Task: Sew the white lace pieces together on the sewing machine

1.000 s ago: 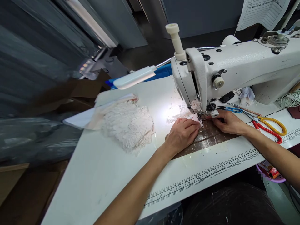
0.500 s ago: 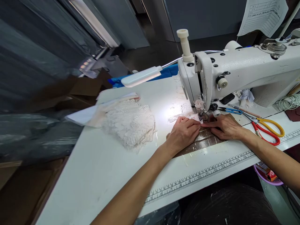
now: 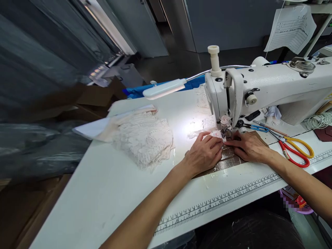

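My left hand [image 3: 204,152] lies over the near end of a pale lace piece [image 3: 201,133] just left of the presser foot [image 3: 226,133]. Its bent fingers are closed together and hold the lace down. From the right, my right hand [image 3: 250,146] reaches the same edge, index finger and thumb closed at the lace by the foot. What lies under the fingertips is mostly hidden. Both hands rest over a brown, shiny plate [image 3: 229,162] at the base of the white sewing machine [image 3: 269,83].
A stack of cream lace pieces [image 3: 145,138] lies on the white table [image 3: 103,193] to the left. Red-and-yellow-handled scissors [image 3: 295,147] and blue thread snips [image 3: 256,127] lie right of my right hand. A white lamp [image 3: 164,88] lights the lace. A printed ruler [image 3: 220,202] follows the front edge.
The camera view has shifted slightly, so the machine and table appear lower. Both hands stay at the lace beside the presser foot, with little visible movement.
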{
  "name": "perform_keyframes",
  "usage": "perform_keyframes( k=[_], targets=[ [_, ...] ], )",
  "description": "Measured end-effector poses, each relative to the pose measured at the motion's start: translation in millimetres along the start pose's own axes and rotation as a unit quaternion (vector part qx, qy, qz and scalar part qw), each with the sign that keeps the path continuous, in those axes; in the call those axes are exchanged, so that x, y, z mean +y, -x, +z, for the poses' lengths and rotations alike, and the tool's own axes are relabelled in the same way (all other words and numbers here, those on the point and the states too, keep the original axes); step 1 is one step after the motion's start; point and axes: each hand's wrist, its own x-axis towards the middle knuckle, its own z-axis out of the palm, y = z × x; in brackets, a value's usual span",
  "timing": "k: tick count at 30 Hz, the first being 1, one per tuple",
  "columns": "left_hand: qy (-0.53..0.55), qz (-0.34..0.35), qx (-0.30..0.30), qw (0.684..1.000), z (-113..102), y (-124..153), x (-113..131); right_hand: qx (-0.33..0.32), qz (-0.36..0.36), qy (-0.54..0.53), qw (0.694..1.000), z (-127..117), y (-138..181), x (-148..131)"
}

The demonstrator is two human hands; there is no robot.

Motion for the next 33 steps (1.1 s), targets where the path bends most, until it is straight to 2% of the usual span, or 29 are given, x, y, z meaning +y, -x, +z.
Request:
perform_keyframes(
  k=[10,24,29,33],
  targets=[
    [-0.008,-0.038,-0.041,0.998,-0.7,3.5,-0.9,-0.02,0.007,0.02,1.0,6.9,-1.2,-4.8],
    [0.046,-0.066,-0.082,0.993,1.2,5.9,-10.8,-0.051,0.051,0.104,0.992,13.3,-8.0,-16.1],
    [0.056,-0.091,-0.098,0.989,0.6,7.5,-11.4,-0.038,0.084,-0.021,0.996,-2.0,-7.8,-3.1],
    [0.063,-0.105,-0.098,0.988,0.3,7.2,-11.6,-0.033,0.116,-0.145,0.982,-13.7,-9.9,11.0]
  ],
)
